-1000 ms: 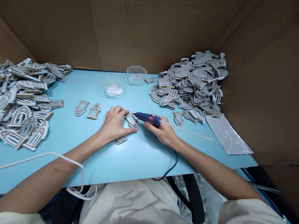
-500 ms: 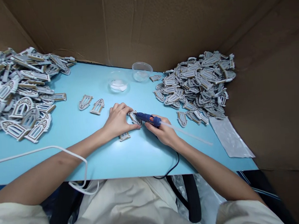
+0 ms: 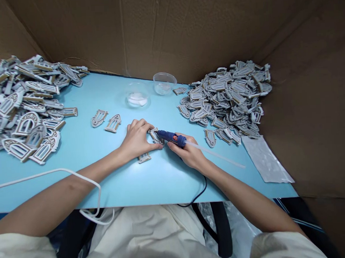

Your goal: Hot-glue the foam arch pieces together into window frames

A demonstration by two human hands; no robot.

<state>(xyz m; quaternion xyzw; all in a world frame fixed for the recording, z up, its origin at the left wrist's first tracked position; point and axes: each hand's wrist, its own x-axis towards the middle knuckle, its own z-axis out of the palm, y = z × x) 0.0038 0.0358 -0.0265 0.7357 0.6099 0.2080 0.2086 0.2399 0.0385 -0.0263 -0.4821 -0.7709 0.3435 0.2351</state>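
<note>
A small arched window piece (image 3: 153, 134) at the middle of the blue table (image 3: 164, 184), a blue glue gun (image 3: 171, 137) to its right.
Grey-white with brown edging, the piece is partly hidden by the gun's nozzle; the left hand (image 3: 137, 139) pinches it between fingers and thumb, back of the hand up; the right hand (image 3: 190, 153) wraps the gun, a clear glue stick (image 3: 216, 155) jutting rightward.

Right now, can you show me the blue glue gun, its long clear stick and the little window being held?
Blue glue gun (image 3: 168, 136): head view, on its blue barrel.
Long clear stick (image 3: 215, 153): head view, midway along it.
Little window (image 3: 154, 135): head view, on its visible middle.
</note>
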